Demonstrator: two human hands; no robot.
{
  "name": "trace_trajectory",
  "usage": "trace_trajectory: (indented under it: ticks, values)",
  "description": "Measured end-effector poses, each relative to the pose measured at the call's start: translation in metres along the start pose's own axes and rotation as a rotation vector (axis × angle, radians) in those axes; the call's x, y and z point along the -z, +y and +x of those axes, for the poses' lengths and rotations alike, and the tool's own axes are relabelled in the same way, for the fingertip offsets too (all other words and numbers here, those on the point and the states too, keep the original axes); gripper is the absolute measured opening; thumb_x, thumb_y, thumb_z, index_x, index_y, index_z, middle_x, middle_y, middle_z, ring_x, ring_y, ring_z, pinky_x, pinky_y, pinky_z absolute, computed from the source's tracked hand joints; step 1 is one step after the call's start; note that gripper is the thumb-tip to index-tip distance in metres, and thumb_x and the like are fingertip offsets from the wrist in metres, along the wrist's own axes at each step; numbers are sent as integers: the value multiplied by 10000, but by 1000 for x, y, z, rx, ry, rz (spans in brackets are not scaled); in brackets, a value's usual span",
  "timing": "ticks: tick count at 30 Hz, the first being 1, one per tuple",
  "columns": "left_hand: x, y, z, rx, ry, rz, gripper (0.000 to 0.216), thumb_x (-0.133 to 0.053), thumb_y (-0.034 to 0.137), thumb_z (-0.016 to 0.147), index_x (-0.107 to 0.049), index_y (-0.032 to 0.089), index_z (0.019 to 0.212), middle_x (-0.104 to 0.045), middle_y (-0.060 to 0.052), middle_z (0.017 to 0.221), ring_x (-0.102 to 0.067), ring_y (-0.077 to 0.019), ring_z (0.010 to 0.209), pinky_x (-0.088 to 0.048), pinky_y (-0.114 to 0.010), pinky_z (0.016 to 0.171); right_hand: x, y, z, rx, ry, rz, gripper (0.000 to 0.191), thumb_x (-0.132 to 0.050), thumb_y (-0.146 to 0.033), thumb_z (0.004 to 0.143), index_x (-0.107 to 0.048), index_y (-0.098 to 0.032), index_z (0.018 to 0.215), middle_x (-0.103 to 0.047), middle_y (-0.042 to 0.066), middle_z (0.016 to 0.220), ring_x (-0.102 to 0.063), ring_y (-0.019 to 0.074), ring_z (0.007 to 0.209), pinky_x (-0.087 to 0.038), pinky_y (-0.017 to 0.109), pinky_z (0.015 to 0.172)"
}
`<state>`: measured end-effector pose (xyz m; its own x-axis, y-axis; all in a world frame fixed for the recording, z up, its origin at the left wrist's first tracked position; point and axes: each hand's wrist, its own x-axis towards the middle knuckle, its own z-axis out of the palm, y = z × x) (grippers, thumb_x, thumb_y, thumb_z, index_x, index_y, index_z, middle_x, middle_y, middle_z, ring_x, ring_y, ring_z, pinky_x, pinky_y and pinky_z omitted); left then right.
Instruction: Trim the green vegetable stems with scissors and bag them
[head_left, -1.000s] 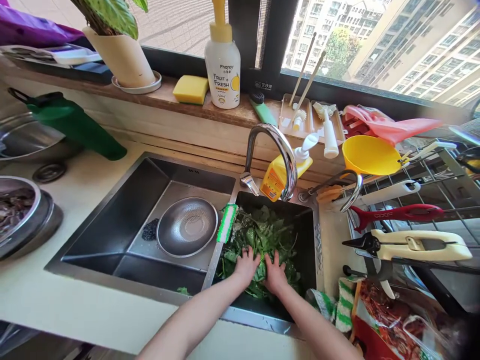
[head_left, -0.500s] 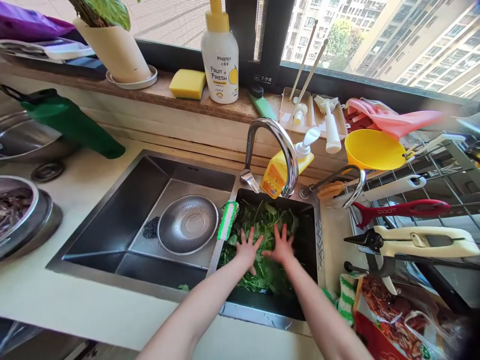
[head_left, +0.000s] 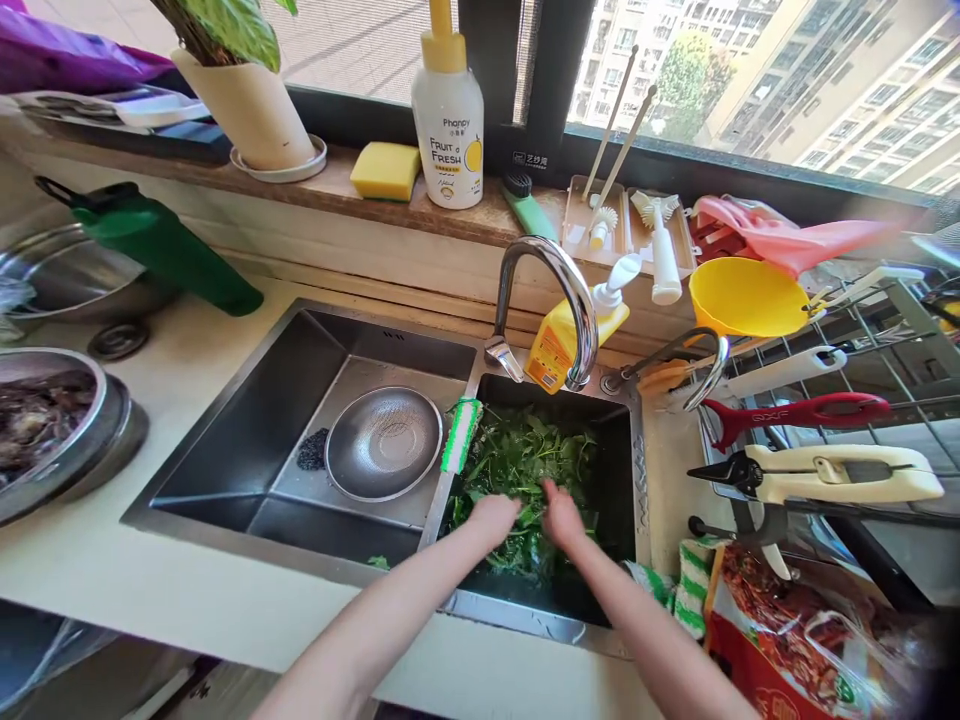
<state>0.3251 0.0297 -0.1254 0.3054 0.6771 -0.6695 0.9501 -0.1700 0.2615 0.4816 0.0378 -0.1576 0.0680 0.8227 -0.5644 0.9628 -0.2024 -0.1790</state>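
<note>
Leafy greens (head_left: 529, 450) float in water in the right-hand basin (head_left: 615, 490) of the sink. My left hand (head_left: 495, 518) is curled into the leaves on the near left side, fingers closed and mostly hidden among them. Facing it, my right hand (head_left: 562, 514) is closed on the leaves too, its fingertips partly under the greens. A small gap with leaves and water separates the two hands. The chrome faucet (head_left: 551, 250) arches over the back of this basin.
A metal strainer (head_left: 385, 443) and a dark scouring pad (head_left: 310, 450) lie in the left basin. On the divider hangs a green-and-white cloth (head_left: 460, 436). Right of the sink are cream-handled shears (head_left: 847, 473) and a dish rack (head_left: 915, 350). A green bottle (head_left: 172, 250) lies at left.
Both hands had spread fingers on top of the greens; now they are closed into them and slightly lower in view. The view has shifted a little to the left.
</note>
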Motion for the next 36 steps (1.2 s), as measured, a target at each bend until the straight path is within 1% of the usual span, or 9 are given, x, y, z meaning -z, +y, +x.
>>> trace_trajectory:
  ticks: [4,6,10,13,17,22,28,32,36]
  values:
    - [1,-11,-12,41,32,28,611,-537,118,821,-368,242,1395,-472,-175,1364,-472,-333,1226,-407,-493,946,9,6,-2,-60,111,8,550,-411,-225,890,-321,-124,1423,-451,224,1323,-519,315,1165,-409,383,946]
    - [2,-9,-25,-11,-15,52,755,-725,193,688,-406,236,1371,-413,-169,1420,-344,-379,1312,-313,-556,1013,0,-8,-13,-11,106,10,648,-457,-360,879,-227,-205,1465,-274,194,1469,-393,356,1280,-353,465,999]
    - [12,-23,-69,-256,108,86,397,-705,266,723,-615,196,1104,-537,-149,1285,-422,-352,1242,-339,-526,999,-13,-28,-30,242,-234,-96,778,-689,-463,691,-338,-431,1384,-3,5,1573,-101,485,1361,-304,646,951]
    - [14,-51,-95,-415,283,50,220,-505,148,846,-599,196,1039,-617,-94,1072,-551,-241,1029,-456,-383,866,-4,-22,-18,126,-189,-99,746,-720,-299,680,-400,-452,1337,-27,-21,1569,-204,454,1338,-297,657,955]
    - [3,-77,-101,-571,415,58,213,-416,131,881,-587,180,997,-613,-79,979,-551,-213,935,-457,-339,837,-6,-38,-9,-40,-52,-50,593,-540,-217,812,-378,-218,1383,-57,200,1529,-371,424,1256,-388,541,916]
    - [-7,-77,-96,-575,489,83,156,-441,141,863,-574,177,937,-597,-71,913,-538,-215,880,-452,-340,802,-7,-47,-28,94,-63,-43,405,-581,-107,746,-611,-266,1117,-383,72,1388,-551,209,1093,-402,282,912]
    - [-5,-73,-96,-525,486,106,106,-483,128,835,-550,182,897,-578,-64,888,-527,-210,867,-440,-340,780,7,-48,-27,-14,-24,-119,444,-421,-174,866,-437,-137,1308,-413,237,1282,-619,273,977,-458,367,794]
    - [-7,-72,-95,-512,512,91,97,-486,135,837,-551,184,890,-573,-62,880,-525,-210,865,-434,-340,779,-12,-52,-40,156,-151,-122,409,-574,-150,769,-573,-291,1153,-541,64,1181,-637,173,925,-455,250,777]
    - [-9,-71,-92,-488,526,117,88,-495,143,827,-557,182,877,-581,-67,878,-527,-214,863,-435,-345,784,32,-10,-2,53,-149,-197,413,-545,-103,755,-592,-192,1156,-519,164,1225,-645,248,940,-474,343,796]
